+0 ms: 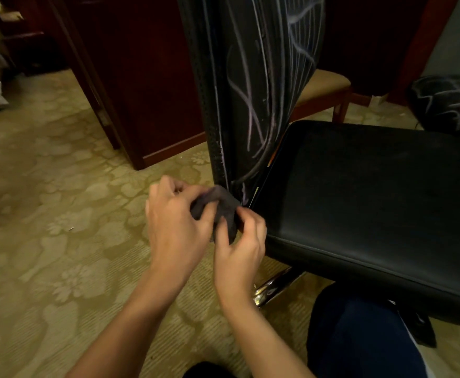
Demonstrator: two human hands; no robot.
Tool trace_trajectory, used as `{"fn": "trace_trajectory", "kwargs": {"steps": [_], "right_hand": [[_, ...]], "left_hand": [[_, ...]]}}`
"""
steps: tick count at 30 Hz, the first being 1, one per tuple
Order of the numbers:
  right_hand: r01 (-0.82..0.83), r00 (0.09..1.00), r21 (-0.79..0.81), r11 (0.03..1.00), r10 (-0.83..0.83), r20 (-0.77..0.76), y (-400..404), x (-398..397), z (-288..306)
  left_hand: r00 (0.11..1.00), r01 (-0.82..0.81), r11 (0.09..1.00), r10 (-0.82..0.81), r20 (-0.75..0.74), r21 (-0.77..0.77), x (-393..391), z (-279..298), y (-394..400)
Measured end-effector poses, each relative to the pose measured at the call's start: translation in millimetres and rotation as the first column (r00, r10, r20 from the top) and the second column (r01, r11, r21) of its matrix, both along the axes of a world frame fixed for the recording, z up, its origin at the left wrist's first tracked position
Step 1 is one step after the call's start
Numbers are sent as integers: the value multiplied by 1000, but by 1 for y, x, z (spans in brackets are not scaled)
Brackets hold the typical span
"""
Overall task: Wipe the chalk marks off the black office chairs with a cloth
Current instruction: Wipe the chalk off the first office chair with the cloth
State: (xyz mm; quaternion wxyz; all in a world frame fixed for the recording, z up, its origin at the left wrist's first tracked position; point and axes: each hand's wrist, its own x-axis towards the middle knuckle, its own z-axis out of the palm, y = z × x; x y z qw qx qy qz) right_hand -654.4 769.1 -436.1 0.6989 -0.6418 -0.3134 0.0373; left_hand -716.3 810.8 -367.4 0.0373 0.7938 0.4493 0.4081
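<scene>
Both hands hold one dark grey cloth (220, 211) between them, low beside the near corner of the black office chair (373, 203). Left hand (178, 214) grips the cloth's left side, fingers curled over it; right hand (241, 241) pinches the right side with thumb and fingertips. The hands are close together, joined by the cloth. The cloth looks soft, bunched into a lump, with a faint pale smudge on top; it touches or nearly touches the base of the backrest, cannot tell which.

The chair seat is smooth black leather-like material, flat, with rounded corners, a stitched seam along the front edge and a slight sheen. The backrest (253, 85) stands upright, ribbed with thin vertical lines, a perforated strip down its left edge. Chalk marks (250, 105) cover it: pale looping and crossing strokes. A shiny chrome chair leg (275, 285) shows under the seat.

A second black cushion (449, 102), far right, carries a chalk grid and zigzags. Behind it stands a wooden chair (329, 85) with a tan padded seat and red-brown legs. Dark red-brown wooden furniture (141, 77) stands behind. The floor is beige carpet (46, 214) with a raised floral pattern. The person's knee (359, 336), in dark blue fabric, is at bottom right.

No containers in view.
</scene>
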Motion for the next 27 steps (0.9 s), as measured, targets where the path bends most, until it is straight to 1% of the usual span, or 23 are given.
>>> {"fn": "trace_trajectory", "kwargs": {"steps": [1, 3, 6, 8, 10, 12, 14, 16, 17, 19, 21, 22, 24, 27], "right_hand": [[-1, 1000, 17, 1000, 1, 9, 1, 0, 7], [-7, 999, 53, 999, 4, 41, 2, 1, 17], [0, 998, 88, 996, -5, 57, 2, 4, 15], [13, 998, 86, 996, -18, 61, 1, 8, 11], [17, 996, 86, 996, -24, 80, 0, 11, 5], [34, 993, 67, 997, -42, 113, -3, 13, -3], [71, 984, 13, 997, -72, 162, -6, 15, -11], [92, 981, -40, 995, -84, 175, -6, 14, -14], [90, 984, -48, 995, -81, 159, -6, 12, -12], [81, 991, -17, 997, -78, 110, -5, 11, 3], [76, 992, 72, 995, -83, 93, -2, 13, 30], [72, 992, 110, 991, -83, 96, 0, 15, 42], [47, 991, 141, 989, -64, 119, 2, 19, 57], [-6, 987, 118, 993, -13, 159, -5, 24, 40]], "left_hand": [[1000, -14, 999, 13, 10, 49, 2, 5, -1], [998, -22, 996, 17, 59, 83, 5, 12, -5], [990, -4, 999, -4, 143, 53, 8, 10, -11], [988, -5, 1000, 2, 157, 17, 7, 2, -13], [992, -31, 999, 29, 126, 14, 4, -5, -15], [992, -115, 993, 114, 45, 18, 3, -6, -21], [986, -165, 986, 164, -21, -29, 5, -5, -27], [993, -116, 988, 117, 2, -99, 9, -6, -29], [997, -74, 993, 77, 24, -97, 10, -7, -29], [995, 16, 999, -13, 103, -35, 14, -2, -27], [975, 66, 997, -73, 212, 41, 18, 17, -22], [964, 73, 995, -90, 251, 74, 22, 28, -19], [958, 76, 993, -98, 269, 93, 26, 42, -15], [950, 82, 997, -82, 302, 12, 26, 23, -21]]}}
